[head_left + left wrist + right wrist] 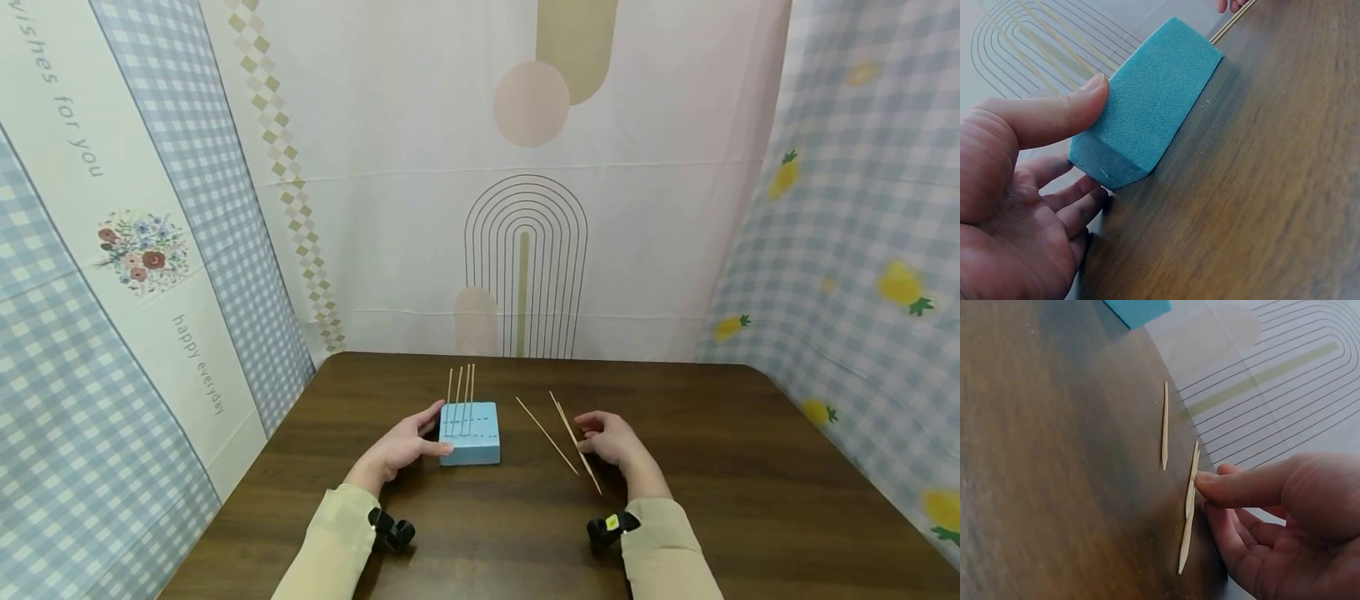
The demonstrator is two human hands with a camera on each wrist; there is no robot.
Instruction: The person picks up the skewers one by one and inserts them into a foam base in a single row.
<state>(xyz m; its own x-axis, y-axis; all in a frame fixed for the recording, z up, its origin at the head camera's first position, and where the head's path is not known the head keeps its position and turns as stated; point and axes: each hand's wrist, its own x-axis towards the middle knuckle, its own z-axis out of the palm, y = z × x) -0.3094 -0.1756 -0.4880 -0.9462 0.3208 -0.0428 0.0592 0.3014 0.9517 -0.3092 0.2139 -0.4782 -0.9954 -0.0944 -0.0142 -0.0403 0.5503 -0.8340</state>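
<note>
On the table stands a light blue foam block with several thin bamboo skewers upright in its left part and rows of small holes on top. My left hand grips the block's left side, thumb on the front corner, fingers along the side and back. Right of the block, two skewers lie overlapped on the wood. My right hand is just right of this pair, its fingers loosely bent; in the right wrist view the thumb tip is right at the skewers. A single skewer lies between block and pair.
The dark brown wooden table ends at a patterned white curtain behind. Checked cloths hang along the left and right sides. A black wrist camera sits on the left sleeve, and another on the right.
</note>
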